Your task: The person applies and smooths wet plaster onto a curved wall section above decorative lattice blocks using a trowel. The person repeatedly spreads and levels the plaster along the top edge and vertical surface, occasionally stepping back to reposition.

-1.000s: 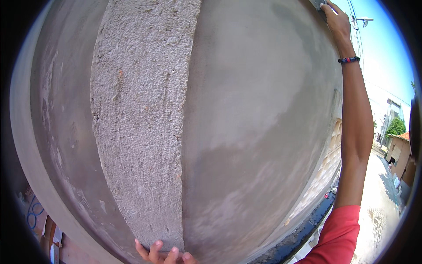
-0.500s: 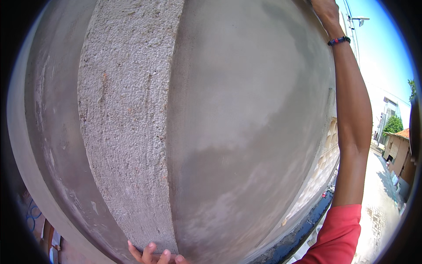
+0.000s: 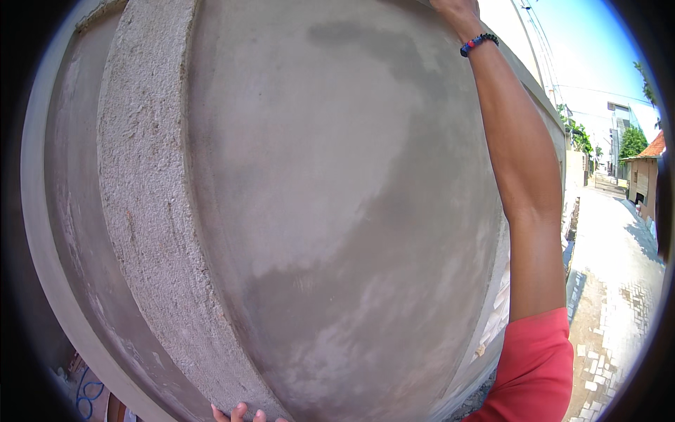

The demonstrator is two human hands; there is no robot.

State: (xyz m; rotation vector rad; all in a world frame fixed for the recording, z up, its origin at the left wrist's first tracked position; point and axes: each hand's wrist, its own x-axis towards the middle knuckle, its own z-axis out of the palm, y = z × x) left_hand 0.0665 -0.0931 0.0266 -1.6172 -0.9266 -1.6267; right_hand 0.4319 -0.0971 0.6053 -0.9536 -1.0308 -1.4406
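A plastered grey wall panel (image 3: 330,169) fills the middle, blotched with darker, damp-looking patches. Left of it a pale, rough-textured strip (image 3: 144,141) runs from top to bottom, standing out as a raised band. At the strip's lower end the fingertips of my left hand (image 3: 242,413) show, apart from one another and seemingly touching its surface; the rest of that hand is cut off. My right arm reaches up along the panel's right side. Only the wrist and back part of my right hand (image 3: 457,15) show near the wall's top edge; its fingers are out of view.
A smooth pale border (image 3: 35,204) curves along the wall's left side. Blue tubing (image 3: 88,394) lies at lower left. To the right runs a sunlit paved lane (image 3: 605,295), with a tiled-roof building (image 3: 643,176), trees and overhead wires beyond.
The view has shifted so the rough strip and my right arm sit further left, and more of the lane shows. Less of my left hand shows at the lower edge.
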